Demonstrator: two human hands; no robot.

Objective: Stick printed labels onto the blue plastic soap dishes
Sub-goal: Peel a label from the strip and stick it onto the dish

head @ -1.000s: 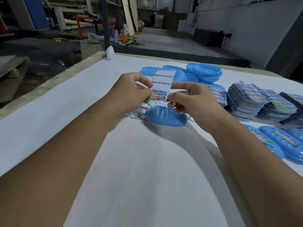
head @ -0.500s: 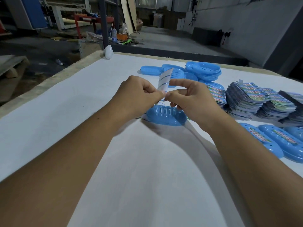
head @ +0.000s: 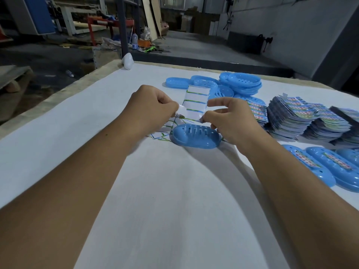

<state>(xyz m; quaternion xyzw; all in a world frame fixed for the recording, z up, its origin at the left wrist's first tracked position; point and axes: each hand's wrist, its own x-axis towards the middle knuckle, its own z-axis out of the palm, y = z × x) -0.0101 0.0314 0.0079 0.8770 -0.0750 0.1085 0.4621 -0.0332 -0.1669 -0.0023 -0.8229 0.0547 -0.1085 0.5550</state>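
The person holds a label sheet (head: pixel 196 102) up with both hands, just above a blue soap dish (head: pixel 195 137) that lies on the white table (head: pixel 77 121). The left hand (head: pixel 153 107) pinches a small white piece (head: pixel 181 109) at the sheet's lower left corner, with the fingers curled in tight. I think it is a label coming off, but it is too small to be sure. The right hand (head: pixel 231 121) pinches the sheet's lower right edge, with the first finger out straight on top.

To do this well, I think the label should come off slowly so it does not fold and stick to itself. Then it should go down flat on the dish.

Used backing strips (head: pixel 165 131) lie under the dish and beside it. They could get in the way. More bare dishes (head: pixel 240 84) sit in a heap behind. Piles of printed sheets (head: pixel 291 115) sit to the right. Nearer on the right lie finished dishes (head: pixel 330 167) with labels on.
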